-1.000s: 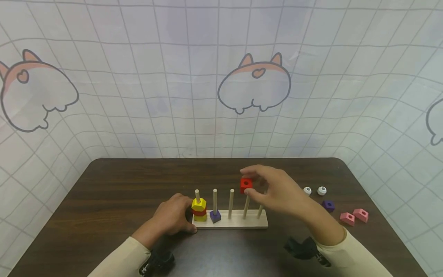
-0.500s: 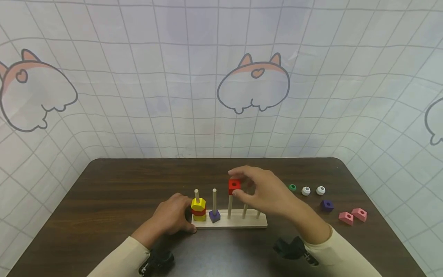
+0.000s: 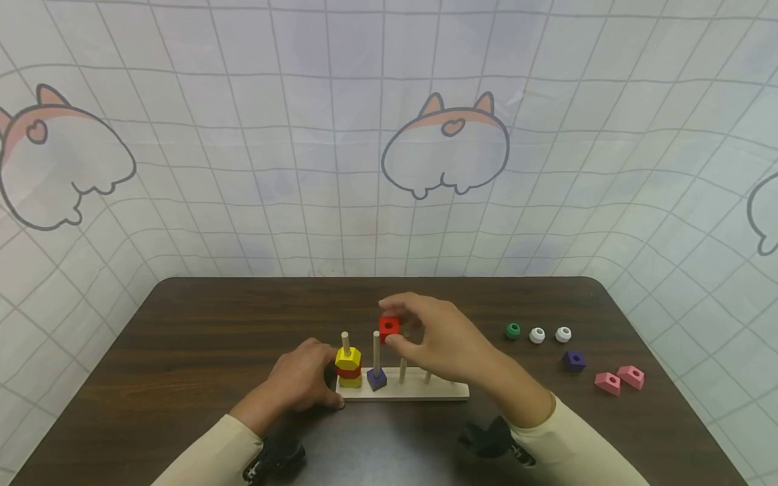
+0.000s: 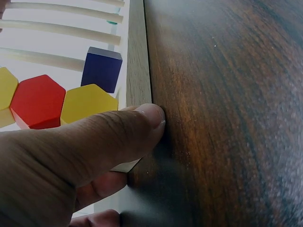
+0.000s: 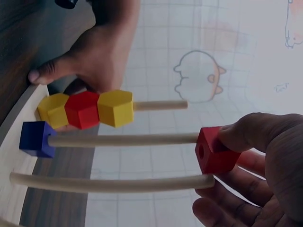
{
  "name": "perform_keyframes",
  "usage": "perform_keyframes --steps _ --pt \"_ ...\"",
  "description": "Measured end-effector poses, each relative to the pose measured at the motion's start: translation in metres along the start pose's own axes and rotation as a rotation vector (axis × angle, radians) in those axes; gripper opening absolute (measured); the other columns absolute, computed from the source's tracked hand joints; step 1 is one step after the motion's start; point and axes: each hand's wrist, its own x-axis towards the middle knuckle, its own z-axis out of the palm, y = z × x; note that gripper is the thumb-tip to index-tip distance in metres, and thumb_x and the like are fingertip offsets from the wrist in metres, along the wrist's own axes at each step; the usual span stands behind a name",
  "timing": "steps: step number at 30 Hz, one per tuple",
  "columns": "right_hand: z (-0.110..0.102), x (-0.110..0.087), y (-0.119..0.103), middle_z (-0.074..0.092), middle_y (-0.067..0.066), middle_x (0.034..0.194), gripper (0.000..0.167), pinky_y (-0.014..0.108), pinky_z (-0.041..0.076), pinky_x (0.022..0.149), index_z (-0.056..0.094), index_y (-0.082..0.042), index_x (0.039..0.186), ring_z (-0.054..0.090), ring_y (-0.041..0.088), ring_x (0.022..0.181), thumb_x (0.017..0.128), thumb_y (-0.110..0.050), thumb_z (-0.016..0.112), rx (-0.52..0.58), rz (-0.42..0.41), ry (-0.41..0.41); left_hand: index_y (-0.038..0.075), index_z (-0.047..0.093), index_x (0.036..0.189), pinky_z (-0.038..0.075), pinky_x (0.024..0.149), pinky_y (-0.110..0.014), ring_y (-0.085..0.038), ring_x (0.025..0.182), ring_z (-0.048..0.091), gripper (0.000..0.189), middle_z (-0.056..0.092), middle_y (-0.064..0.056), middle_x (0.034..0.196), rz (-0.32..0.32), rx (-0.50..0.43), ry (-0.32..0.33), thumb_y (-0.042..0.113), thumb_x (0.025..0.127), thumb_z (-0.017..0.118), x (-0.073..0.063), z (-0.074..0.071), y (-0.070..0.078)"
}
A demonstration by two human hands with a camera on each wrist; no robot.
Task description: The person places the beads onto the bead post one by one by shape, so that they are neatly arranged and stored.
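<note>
My right hand [image 3: 446, 341] pinches a red square block [image 3: 389, 328] with a hole through it, between thumb and fingers. The red block is level with the tips of the pegs, right by the second peg [image 5: 128, 140] in the right wrist view. At the foot of that peg sits a purple square block [image 3: 377, 379]. The leftmost peg carries a stack of hexagonal blocks: yellow, red [image 5: 81, 110], yellow. My left hand [image 3: 304, 378] grips the left end of the wooden peg board [image 3: 404, 393], its thumb [image 4: 137, 124] along the front edge.
To the right on the dark table [image 3: 231, 310] lie a green bead [image 3: 513, 331], two white beads [image 3: 563, 335], a purple block [image 3: 574, 361] and two pink blocks [image 3: 608, 383]. A patterned white curtain [image 3: 292, 169] hangs behind the table.
My right hand has moved left with the red block, passing above the right-hand pegs to the second peg. The green bead has come into sight. My left hand stays on the board.
</note>
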Motion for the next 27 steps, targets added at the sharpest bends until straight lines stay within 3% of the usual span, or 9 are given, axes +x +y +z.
perform_keyframes --steps 9,16,19,23,27 --pt "0.007 0.004 -0.002 0.07 -0.009 0.11 0.05 0.033 0.057 0.076 0.06 -0.012 0.136 0.065 0.005 0.091 0.09 -0.013 0.079 0.037 -0.057 0.068 0.02 0.073 0.107 0.054 0.079 -0.053 -0.022 0.109 0.06 0.06 0.069 0.004 0.104 0.003 0.005 0.006 0.041 0.056 0.099 -0.001 -0.001 0.001" --pt "0.015 0.005 -0.008 0.071 -0.006 0.114 0.051 0.03 0.056 0.068 0.059 -0.013 0.137 0.065 0.013 0.096 0.09 -0.013 0.08 0.05 0.004 0.079 0.019 0.073 0.11 0.054 0.08 -0.053 -0.023 0.11 0.06 0.063 0.069 0.003 0.107 -0.007 0.002 -0.004 0.042 0.057 0.099 -0.001 -0.001 0.0" --pt "0.019 0.006 -0.01 0.071 -0.006 0.115 0.05 0.03 0.056 0.073 0.059 -0.013 0.137 0.067 0.012 0.098 0.091 -0.013 0.079 0.049 0.039 0.067 0.019 0.074 0.111 0.054 0.081 -0.054 -0.023 0.11 0.06 0.064 0.069 0.003 0.107 -0.009 -0.001 -0.009 0.042 0.057 0.099 -0.001 0.0 0.001" --pt "0.025 0.006 -0.012 0.071 -0.004 0.117 0.049 0.036 0.055 0.089 0.059 -0.011 0.137 0.068 0.011 0.102 0.091 -0.014 0.078 0.023 0.056 0.063 0.019 0.073 0.11 0.054 0.081 -0.054 -0.022 0.109 0.059 0.062 0.068 0.004 0.106 -0.015 -0.003 -0.013 0.041 0.058 0.099 0.0 0.0 0.001" --pt "0.03 0.003 -0.012 0.07 -0.002 0.119 0.051 0.037 0.054 0.092 0.057 -0.01 0.138 0.068 0.013 0.105 0.092 -0.013 0.078 0.026 0.062 0.084 0.019 0.073 0.109 0.054 0.081 -0.053 -0.022 0.108 0.059 0.06 0.068 0.005 0.105 -0.014 -0.001 -0.011 0.041 0.059 0.099 0.0 0.0 0.001"
